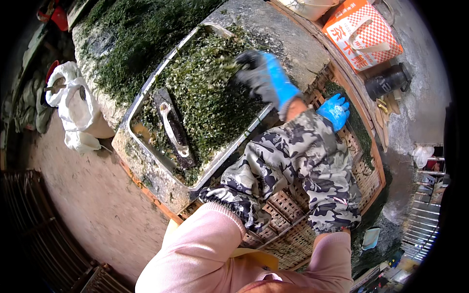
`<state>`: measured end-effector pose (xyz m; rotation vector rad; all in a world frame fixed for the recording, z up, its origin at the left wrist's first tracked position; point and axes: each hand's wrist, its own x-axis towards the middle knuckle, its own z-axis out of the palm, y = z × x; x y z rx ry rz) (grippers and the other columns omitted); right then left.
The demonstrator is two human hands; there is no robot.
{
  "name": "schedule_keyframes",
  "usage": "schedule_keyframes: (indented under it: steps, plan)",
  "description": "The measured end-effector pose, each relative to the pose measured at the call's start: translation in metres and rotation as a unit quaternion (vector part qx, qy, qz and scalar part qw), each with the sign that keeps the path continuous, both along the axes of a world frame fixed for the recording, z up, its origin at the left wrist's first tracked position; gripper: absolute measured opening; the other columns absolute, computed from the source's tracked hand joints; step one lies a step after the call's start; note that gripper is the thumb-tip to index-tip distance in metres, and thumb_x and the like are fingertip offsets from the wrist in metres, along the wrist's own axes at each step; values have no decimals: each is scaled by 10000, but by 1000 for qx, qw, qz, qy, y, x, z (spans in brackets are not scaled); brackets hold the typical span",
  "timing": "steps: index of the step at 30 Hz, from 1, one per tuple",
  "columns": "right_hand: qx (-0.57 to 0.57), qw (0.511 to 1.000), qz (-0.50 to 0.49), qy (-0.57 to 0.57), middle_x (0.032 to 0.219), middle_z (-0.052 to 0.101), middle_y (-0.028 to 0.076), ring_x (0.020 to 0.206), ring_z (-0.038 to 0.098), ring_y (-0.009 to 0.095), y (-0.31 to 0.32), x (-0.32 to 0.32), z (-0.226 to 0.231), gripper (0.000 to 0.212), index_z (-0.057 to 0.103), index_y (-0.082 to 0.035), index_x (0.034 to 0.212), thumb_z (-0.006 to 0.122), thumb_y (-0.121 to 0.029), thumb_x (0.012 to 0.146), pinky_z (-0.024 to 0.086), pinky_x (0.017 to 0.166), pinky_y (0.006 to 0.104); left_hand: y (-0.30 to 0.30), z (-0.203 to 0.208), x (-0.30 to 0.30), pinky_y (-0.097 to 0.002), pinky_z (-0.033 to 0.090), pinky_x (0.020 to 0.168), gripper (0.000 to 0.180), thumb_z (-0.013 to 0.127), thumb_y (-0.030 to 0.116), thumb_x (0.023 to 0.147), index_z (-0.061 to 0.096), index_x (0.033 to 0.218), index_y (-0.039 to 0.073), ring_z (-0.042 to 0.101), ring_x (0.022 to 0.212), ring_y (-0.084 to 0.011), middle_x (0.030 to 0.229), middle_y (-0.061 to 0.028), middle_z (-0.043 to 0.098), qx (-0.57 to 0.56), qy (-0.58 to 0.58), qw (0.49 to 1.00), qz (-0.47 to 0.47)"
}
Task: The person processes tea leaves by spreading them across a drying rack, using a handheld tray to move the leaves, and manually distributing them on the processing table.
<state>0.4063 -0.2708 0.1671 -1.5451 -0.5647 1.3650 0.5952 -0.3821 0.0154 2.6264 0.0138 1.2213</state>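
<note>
My forearms, in camouflage sleeve covers, appear to cross, the right above the left. My right hand [268, 80], in a blue and grey glove, is over the far right part of a metal-rimmed tray [222, 166]. Its dark fingertips are among wet, finely broken green plant matter [205, 107], and motion blurs them. On the left side of the tray lies a dark trowel-like board with a pale handle [171, 124]. My left hand [334, 112], in a blue glove, rests with fingers apart at the upper part of a woven slatted basket [288, 205]. The sleeves hide its wrist.
A larger green heap [132, 53] covers the stone slab beyond the tray. White sacks [83, 107] stand on the floor at left. Right of the basket are an orange-and-white checked carton [361, 36] and a black cylindrical bottle [388, 80]. Wooden slats [44, 229] stand at lower left.
</note>
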Motion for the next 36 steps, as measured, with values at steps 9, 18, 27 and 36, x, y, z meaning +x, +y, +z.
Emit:
schedule_keyframes:
  steps: [9,18,27,36]
  plan:
    - [245,944,48,-216,1012,724,122,718,681,132,-38,73,31,268,651,-11,1165,487,-141,997,561,538,245,3,15,-10,-516,435,981,360,509,287,954,564,1203,32,538,1132,-401,1237,-186,587,-65,12,995,-70]
    - [198,879,-12,-433,1029,715,146,822,679,208,-104,143,100,262,652,-24,1167,546,-87,936,554,646,302,17,75,-88,-449,453,922,206,588,184,841,689,984,77,576,1066,-319,1077,-140,640,-91,-61,987,-118]
    - [54,784,-56,-616,1046,705,169,925,676,285,-159,219,44,298,654,-37,1170,606,-33,875,548,755,359,23,67,-80,-443,485,874,314,677,373,813,672,1010,129,606,976,-302,985,-88,647,59,93,975,-191]
    - [126,718,-124,-673,1165,641,198,1107,602,359,-227,238,-46,536,633,-77,1226,644,41,704,502,916,429,10,87,-84,-520,411,912,249,658,176,789,629,1030,116,563,1050,-324,1072,-115,606,20,94,994,56]
